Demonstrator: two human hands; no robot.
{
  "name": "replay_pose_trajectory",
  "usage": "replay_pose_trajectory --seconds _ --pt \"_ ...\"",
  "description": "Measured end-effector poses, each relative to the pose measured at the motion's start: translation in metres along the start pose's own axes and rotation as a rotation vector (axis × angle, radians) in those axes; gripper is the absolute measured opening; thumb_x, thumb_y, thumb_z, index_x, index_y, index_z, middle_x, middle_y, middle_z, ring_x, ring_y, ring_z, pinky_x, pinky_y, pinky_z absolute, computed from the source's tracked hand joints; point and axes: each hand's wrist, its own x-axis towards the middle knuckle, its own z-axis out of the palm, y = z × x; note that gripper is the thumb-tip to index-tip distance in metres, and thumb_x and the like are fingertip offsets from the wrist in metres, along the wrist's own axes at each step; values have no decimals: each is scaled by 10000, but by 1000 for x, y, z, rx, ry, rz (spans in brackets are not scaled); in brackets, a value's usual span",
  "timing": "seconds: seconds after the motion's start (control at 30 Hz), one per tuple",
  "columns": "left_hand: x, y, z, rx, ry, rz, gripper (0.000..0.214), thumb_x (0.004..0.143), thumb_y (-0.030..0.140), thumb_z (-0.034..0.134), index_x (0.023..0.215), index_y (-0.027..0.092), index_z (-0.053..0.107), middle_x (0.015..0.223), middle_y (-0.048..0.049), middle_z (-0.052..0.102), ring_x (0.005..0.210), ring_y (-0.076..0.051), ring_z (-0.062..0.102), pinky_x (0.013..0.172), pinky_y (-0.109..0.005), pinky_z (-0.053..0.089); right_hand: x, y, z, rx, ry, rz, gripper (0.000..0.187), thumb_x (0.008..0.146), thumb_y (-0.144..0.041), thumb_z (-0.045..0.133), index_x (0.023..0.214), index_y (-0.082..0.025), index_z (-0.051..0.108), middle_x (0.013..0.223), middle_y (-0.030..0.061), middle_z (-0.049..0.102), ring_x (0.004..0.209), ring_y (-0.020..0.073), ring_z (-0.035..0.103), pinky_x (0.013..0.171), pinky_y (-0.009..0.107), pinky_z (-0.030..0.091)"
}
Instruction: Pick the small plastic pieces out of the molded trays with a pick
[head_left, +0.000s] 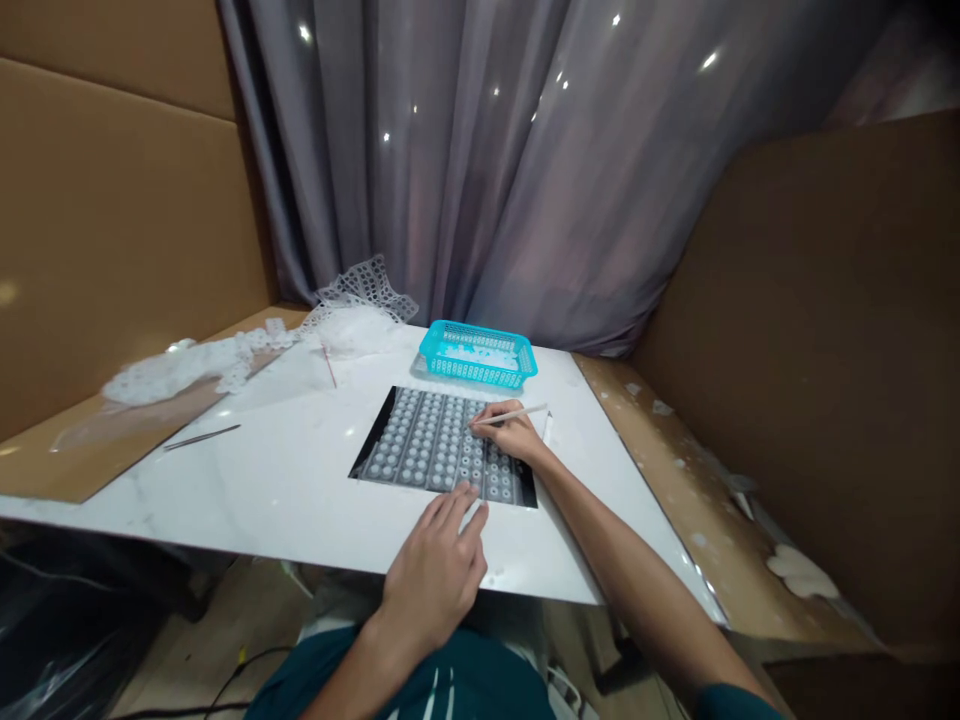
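Observation:
A dark rectangular sheet (426,434) lies on the white table, covered with rows of small round whitish pieces. Toward its right, several pieces show dark centres. My right hand (510,432) is over the right half of the sheet, its fingers pinched round a thin, pale, pen-like tool (517,414). The tool's tip points down and left at the pieces; its exact contact is too small to make out. At the sheet's near edge rests my left hand (439,555), fingers stretched out and holding nothing.
A turquoise basket (480,374) with small white pieces stands behind the sheet. Metal tweezers (202,437) lie at left, near a thin red stick (329,366) and a heap of white plastic netting (360,310). Cardboard walls (120,230) flank the table; a grey curtain (450,150) hangs behind.

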Motion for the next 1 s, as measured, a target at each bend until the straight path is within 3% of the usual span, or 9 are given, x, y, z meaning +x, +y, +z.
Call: replay_pose_trajectory --seconds 0.2,0.5,0.77,1.0 --pt "1 2 -3 22 -15 5 502 990 129 543 1485 203 578 1566 -127 582 1492 -298 511 1224 -504 439 2 2 -9 33 95 3 168 803 -340 791 706 -213 740 916 80 835 914 257 792 816 349 622" --pt "0 1 -3 38 -6 17 483 1017 149 519 1495 201 564 1592 -118 565 1518 -297 482 1213 -517 430 -12 2 -29 -123 -18 -167 104 811 -199 791 720 -201 739 1011 89 826 941 259 781 889 368 592" --pt "-1 1 0 47 -4 16 478 1022 169 531 1498 201 564 1604 -114 556 1529 -295 468 1215 -510 426 -11 -3 -27 -326 -51 -222 106 876 -156 743 793 -218 763 1016 67 828 961 245 763 920 344 570" --pt "0 1 0 41 -2 10 483 1020 170 540 1502 199 563 1597 -115 563 1521 -294 481 1222 -502 420 -11 -12 -14 -557 -66 -198 198 818 -45 655 808 -196 783 951 90 820 931 245 746 863 312 552"
